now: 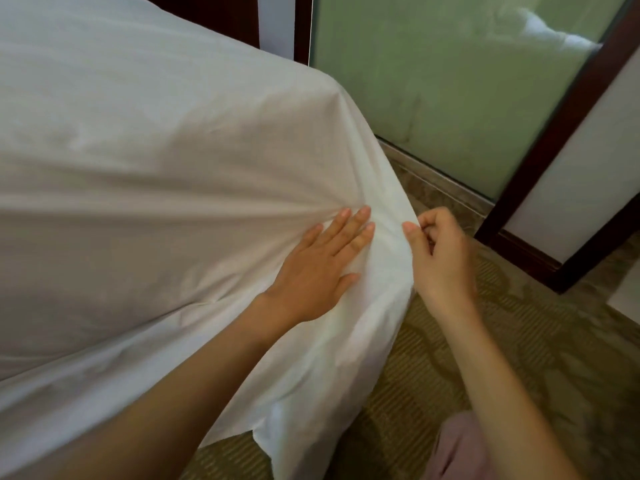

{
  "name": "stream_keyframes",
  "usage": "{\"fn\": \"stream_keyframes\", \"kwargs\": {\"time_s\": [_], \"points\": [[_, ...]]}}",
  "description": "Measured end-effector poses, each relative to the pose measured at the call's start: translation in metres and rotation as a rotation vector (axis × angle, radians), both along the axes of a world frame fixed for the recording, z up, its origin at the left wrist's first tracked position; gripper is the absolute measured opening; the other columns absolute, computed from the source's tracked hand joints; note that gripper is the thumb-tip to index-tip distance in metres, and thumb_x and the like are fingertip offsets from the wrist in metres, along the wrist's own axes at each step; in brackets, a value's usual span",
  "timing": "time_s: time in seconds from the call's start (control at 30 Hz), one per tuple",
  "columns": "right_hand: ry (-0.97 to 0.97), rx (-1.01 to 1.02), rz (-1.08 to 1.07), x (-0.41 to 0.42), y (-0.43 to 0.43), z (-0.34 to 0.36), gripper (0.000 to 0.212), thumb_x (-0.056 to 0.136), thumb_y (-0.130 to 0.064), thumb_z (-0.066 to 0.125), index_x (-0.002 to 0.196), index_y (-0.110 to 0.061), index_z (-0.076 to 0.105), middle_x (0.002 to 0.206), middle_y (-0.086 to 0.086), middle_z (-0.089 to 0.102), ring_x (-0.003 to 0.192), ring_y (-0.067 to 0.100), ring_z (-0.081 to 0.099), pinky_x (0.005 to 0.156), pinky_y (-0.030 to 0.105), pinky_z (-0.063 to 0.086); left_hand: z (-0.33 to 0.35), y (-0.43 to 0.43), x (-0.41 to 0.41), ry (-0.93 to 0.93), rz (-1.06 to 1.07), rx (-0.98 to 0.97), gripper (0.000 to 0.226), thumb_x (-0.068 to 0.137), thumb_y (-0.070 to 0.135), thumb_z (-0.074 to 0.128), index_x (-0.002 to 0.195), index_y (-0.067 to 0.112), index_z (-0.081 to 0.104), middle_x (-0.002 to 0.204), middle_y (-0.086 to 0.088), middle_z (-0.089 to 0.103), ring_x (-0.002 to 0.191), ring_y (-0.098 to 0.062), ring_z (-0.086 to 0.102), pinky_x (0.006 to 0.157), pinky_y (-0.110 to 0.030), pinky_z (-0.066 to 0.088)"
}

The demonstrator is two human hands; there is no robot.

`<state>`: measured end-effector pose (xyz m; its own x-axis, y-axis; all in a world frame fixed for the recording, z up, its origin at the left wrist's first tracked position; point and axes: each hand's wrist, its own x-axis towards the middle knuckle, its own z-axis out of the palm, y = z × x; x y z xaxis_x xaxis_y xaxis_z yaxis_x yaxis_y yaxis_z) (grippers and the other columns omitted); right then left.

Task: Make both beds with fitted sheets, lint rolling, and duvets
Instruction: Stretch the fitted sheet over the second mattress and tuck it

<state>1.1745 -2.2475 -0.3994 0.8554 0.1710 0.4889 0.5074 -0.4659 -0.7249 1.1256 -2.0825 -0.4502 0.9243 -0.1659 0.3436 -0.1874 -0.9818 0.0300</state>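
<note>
The white sheet (pixel 156 150) covered the whole top of the bed and fell off its near corner toward the patterned carpet (pixel 519 341); the mattress under it was hidden. A frosted glass panel (pixel 450 81) in a dark wood frame (pixel 568 109) stood just beyond the corner. Below the hands the sheet's hem (pixel 273 441) hung loose and untucked, close to the floor. The left hand (pixel 318 268) lay flat on the cloth near the corner with its fingers (pixel 349 223) straight and spread, pressing down where creases fanned out. Just beside it, the right hand (pixel 440 251) pinched the raised fold of sheet at the corner's edge between its thumb (pixel 414 233) and curled fingers. The corner looked about to be folded or tucked. The main risk seemed to be slack: if the flat hand lifted, or the pinch pulled sideways, the gathered creases could spread across the top. A hard tug might also drag the sheet off the far corners. The dangling hem could bunch under the mattress and leave a lumpy corner.
</note>
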Motion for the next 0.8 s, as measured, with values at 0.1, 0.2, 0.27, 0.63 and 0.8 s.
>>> {"fn": "stream_keyframes", "kwargs": {"time_s": [0.1, 0.2, 0.27, 0.63, 0.8], "points": [[-0.028, -0.027, 0.077, -0.003, 0.002, -0.003, 0.016, 0.092, -0.017, 0.059, 0.082, -0.018, 0.048, 0.057, -0.007, 0.048, 0.051, 0.003, 0.045, 0.047, 0.014, 0.033, -0.001, -0.001, 0.01, 0.053, -0.055, -0.15, 0.067, 0.1, 0.025, 0.038, 0.151, 0.021, -0.004, 0.155, 0.009, -0.02, 0.145, -0.01, -0.015, 0.118, -0.031, 0.001], [-0.033, -0.105, 0.159, -0.008, 0.008, -0.002, 0.014, 0.091, -0.018, 0.06, 0.083, -0.015, 0.049, 0.053, -0.005, 0.048, 0.051, 0.005, 0.044, 0.048, 0.017, 0.033, 0.005, -0.002, 0.014, -0.078, -0.173, -0.618, 0.047, 0.095, 0.014, 0.041, 0.143, 0.013, 0.041, 0.153, -0.002, 0.028, 0.143, -0.011, 0.023, 0.118, -0.029, 0.02], [-0.049, -0.159, 0.224, -0.014, 0.014, -0.001, 0.015, 0.092, -0.017, 0.059, 0.083, -0.015, 0.046, 0.052, -0.006, 0.046, 0.051, 0.003, 0.046, 0.048, 0.014, 0.034, 0.014, 0.001, 0.016, -0.16, -0.091, -0.961, 0.037, 0.093, 0.021, 0.042, 0.125, 0.02, 0.06, 0.132, -0.002, 0.059, 0.124, -0.012, 0.053, 0.108, -0.038, 0.04], [-0.033, -0.229, 0.362, -0.036, 0.062, -0.028, 0.017, 0.091, -0.013, 0.056, 0.106, -0.007, 0.056, 0.076, 0.007, 0.064, 0.068, 0.026, 0.063, 0.061, 0.04, 0.049, 0.064, -0.002, 0.021, -0.293, 0.217, -0.753, 0.023, 0.09, 0.025, 0.056, 0.076, 0.007, 0.054, 0.059, -0.003, 0.054, 0.059, -0.024, 0.054, 0.058, -0.037, 0.044], [0.024, -0.193, 0.365, -0.036, 0.074, -0.038, 0.008, 0.091, -0.011, 0.055, 0.097, -0.007, 0.059, 0.063, -0.011, 0.047, 0.06, 0.018, 0.055, 0.05, 0.014, 0.03, 0.05, 0.012, 0.028, -0.218, 0.342, -0.726, 0.039, 0.093, 0.015, 0.052, 0.057, 0.021, 0.04, 0.053, 0.005, 0.042, 0.057, -0.017, 0.043, 0.058, -0.029, 0.028]]}}
